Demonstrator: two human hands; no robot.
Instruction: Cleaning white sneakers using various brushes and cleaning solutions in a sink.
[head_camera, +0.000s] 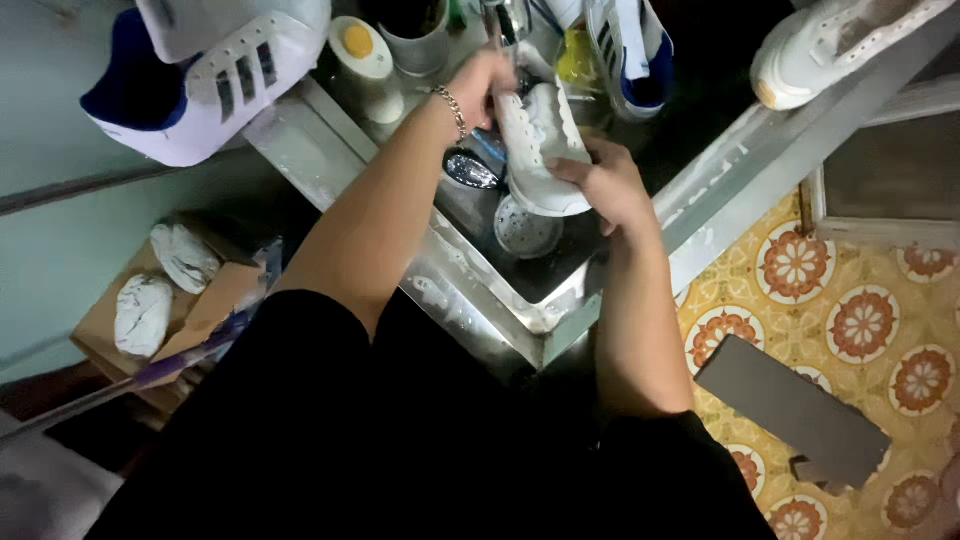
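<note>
My right hand (605, 185) grips a white sneaker (540, 150) from the side and holds it tilted over a steel sink (470, 265). With fingers closed, my left hand (482, 88), a chain bracelet on its wrist, presses on the far end of the sneaker. It seems to hold a thin brush handle (493, 28), though the brush head is hidden. Below the sneaker lie a round drain strainer (525, 228) and a dark shiny object (470, 168).
A white and blue sneaker (200, 70) sits at the top left, another (630, 45) behind the sink, and a third (820, 50) at the top right. A yellow-capped bottle (362, 50) and cup (415, 35) stand nearby. A cardboard box (150, 310) lies lower left, patterned floor tiles (860, 320) and a grey slab (790, 410) right.
</note>
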